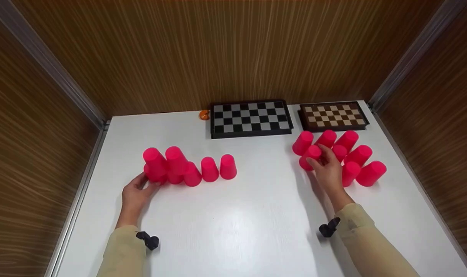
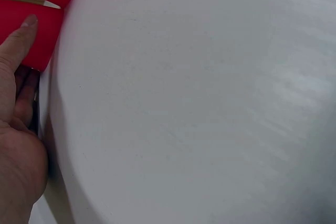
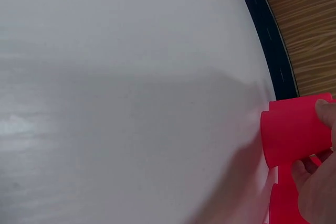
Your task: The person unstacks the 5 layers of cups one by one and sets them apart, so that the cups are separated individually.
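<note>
Upside-down pink cups stand in a row on the left, with two more cups (image 1: 175,159) stacked on top at its left end. My left hand (image 1: 134,196) grips the leftmost bottom cup (image 2: 44,40); in the left wrist view its thumb lies along the cup's side. On the right, my right hand (image 1: 329,173) holds a pink cup (image 1: 309,158) between thumb and fingers. That cup (image 3: 294,129) also shows in the right wrist view, at the right edge. Around that hand stand several more upside-down pink cups (image 1: 371,173), partly hidden by it.
A black-and-grey checkered board (image 1: 250,118) lies at the back of the white table (image 1: 233,231). To its right is a smaller brown checkered board (image 1: 333,115). A small orange object (image 1: 204,114) sits left of them. Wood-grain panels (image 1: 233,50) enclose the back and sides.
</note>
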Available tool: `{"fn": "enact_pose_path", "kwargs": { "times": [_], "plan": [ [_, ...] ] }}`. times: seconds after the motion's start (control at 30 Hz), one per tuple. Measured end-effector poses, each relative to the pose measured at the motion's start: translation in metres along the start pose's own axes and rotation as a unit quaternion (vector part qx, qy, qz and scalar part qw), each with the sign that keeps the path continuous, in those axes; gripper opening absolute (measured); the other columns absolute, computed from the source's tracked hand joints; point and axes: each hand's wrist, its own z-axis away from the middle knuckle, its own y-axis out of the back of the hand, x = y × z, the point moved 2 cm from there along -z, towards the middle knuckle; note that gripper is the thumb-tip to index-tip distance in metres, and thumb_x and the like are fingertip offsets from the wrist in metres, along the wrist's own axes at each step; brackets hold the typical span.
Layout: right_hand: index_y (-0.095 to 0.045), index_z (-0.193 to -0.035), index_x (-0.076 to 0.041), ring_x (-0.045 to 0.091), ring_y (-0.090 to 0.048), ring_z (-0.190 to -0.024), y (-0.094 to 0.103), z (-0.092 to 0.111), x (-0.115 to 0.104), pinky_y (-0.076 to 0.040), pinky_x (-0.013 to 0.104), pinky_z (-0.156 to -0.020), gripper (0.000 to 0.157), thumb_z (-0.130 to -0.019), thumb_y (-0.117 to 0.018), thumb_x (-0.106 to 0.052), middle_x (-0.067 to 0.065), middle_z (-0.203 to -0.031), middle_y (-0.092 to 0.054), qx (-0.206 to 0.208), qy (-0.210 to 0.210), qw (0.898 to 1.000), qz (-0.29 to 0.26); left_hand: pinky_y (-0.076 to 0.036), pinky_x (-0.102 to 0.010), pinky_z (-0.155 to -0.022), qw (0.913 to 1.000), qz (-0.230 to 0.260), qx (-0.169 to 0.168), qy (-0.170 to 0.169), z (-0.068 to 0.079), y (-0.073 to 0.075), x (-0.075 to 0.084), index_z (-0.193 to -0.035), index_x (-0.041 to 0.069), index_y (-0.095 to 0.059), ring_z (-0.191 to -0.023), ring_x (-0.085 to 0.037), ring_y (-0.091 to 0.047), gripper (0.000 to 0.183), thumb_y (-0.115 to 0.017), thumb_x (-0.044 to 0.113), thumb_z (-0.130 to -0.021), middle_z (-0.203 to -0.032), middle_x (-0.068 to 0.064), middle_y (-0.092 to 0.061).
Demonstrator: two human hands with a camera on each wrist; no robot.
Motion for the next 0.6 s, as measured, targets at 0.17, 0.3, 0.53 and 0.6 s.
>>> {"fn": "enact_pose_path", "kwargs": {
  "times": [0.17,0.3,0.53,0.6],
  "plan": [
    [-0.033,-0.167,-0.026,0.029,-0.044,-0.146,0.001,0.0,0.001,-0.045,0.043,-0.118,0.082,-0.099,-0.078,-0.033,0.007,-0.16,-0.045,-0.003,-0.003,1.0,-0.006,-0.032,-0.045,-0.126,1.0,0.003,0.001,-0.002,0.002,0.0,0.001,-0.163,0.011,-0.044,-0.156,-0.028,-0.035,0.082,-0.082,0.039,-0.095,-0.164,-0.011,-0.047],
    [-0.031,-0.168,-0.027,0.03,-0.042,-0.147,0.003,0.001,-0.002,-0.044,0.045,-0.119,0.084,-0.099,-0.078,-0.033,0.006,-0.162,-0.043,-0.01,-0.007,1.0,0.0,-0.031,-0.045,-0.127,1.0,0.005,0.001,-0.001,0.002,-0.001,0.0,-0.162,0.01,-0.045,-0.157,-0.028,-0.035,0.081,-0.082,0.038,-0.095,-0.164,-0.012,-0.047],
    [-0.033,-0.168,-0.025,0.03,-0.041,-0.151,0.01,0.006,-0.024,-0.042,0.045,-0.12,0.085,-0.098,-0.08,-0.035,0.006,-0.165,-0.042,0.0,0.022,1.0,0.001,-0.03,-0.047,-0.127,0.9999,0.009,-0.004,0.007,0.002,0.0,0.001,-0.164,0.012,-0.043,-0.158,-0.028,-0.032,0.084,-0.082,0.042,-0.095,-0.165,-0.01,-0.045],
    [-0.036,-0.166,-0.023,0.03,-0.042,-0.151,0.012,0.008,-0.034,-0.041,0.045,-0.121,0.082,-0.098,-0.079,-0.035,0.007,-0.164,-0.044,0.007,0.044,0.999,0.0,-0.031,-0.046,-0.127,0.9999,0.01,-0.004,0.004,0.002,0.0,0.002,-0.163,0.012,-0.043,-0.158,-0.028,-0.033,0.085,-0.082,0.042,-0.094,-0.165,-0.01,-0.045]
  ]
}}
